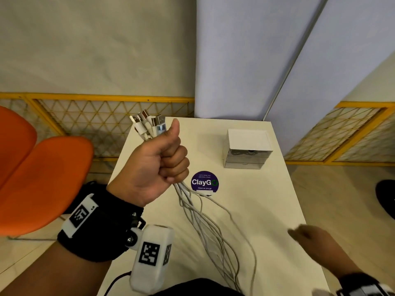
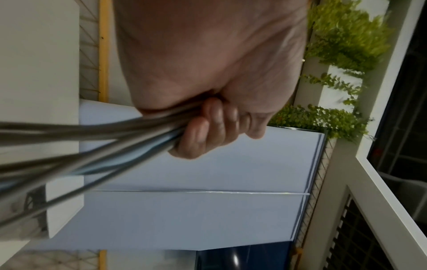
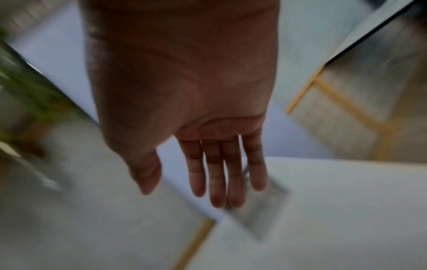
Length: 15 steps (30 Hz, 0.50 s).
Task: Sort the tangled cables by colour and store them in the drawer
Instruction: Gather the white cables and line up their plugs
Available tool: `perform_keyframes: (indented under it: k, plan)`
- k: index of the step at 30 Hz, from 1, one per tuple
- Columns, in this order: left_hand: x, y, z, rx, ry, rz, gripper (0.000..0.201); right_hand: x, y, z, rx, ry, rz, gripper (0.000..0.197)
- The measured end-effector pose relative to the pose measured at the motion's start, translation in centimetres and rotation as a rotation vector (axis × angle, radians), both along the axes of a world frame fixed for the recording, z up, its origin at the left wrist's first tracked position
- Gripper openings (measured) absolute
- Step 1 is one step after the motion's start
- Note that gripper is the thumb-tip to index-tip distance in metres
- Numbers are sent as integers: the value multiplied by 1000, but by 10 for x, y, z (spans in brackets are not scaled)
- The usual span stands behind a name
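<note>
The left hand [image 1: 162,167] is raised above the white rectangular counter [image 1: 267,210], fist curled tight round a bundle of white charging cables [image 1: 205,227] with the thumb up. The bundle's long axis runs roughly upright: the USB plug ends [image 1: 147,122] stick up and away out of the top of the fist, while the loose strands trail down toward the near counter edge. The right hand [image 3: 184,102] hovers over the counter's near right side, fingers [image 3: 217,173] straight and together, holding nothing. At the far right stands a small white drawer unit with clear fronts [image 1: 248,150], beside a round purple "ClayGo" sticker [image 1: 204,182].
</note>
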<state>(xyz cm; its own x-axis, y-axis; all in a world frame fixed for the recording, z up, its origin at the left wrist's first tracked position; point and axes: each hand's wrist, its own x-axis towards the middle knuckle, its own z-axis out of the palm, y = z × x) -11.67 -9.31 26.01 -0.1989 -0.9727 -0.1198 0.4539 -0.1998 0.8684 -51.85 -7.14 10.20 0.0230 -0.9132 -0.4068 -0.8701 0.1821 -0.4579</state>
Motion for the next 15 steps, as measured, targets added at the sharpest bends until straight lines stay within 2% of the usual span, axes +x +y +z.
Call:
perform_keyframes:
  k: [1,3,4,6,8,10,11,13,15]
  plan:
    - [-3,0,1,-16,-11,5,58,31,-11,19,-8,-136,6,93]
    - [-9,-1,5,-66,-49,40,60,91,-30,70,-100,-374,75,55]
    - [-11,-2,7,-104,-79,55,61,116,-36,88,-116,-505,110,43]
    - [-14,-3,11,-215,-187,77,61,162,-41,125,-47,-702,268,46]
    - [-19,0,19,-322,-361,94,62,204,-41,153,24,-785,436,46]
    - [-24,6,27,-385,-508,122,62,237,-34,169,33,-786,544,17]
    - [-25,7,29,-405,-550,137,61,248,-32,173,50,-793,537,9]
    - [-24,9,33,-417,-564,161,61,256,-28,167,84,-786,475,30]
    - [-18,8,34,-430,-491,181,62,249,-25,151,127,-746,422,42]
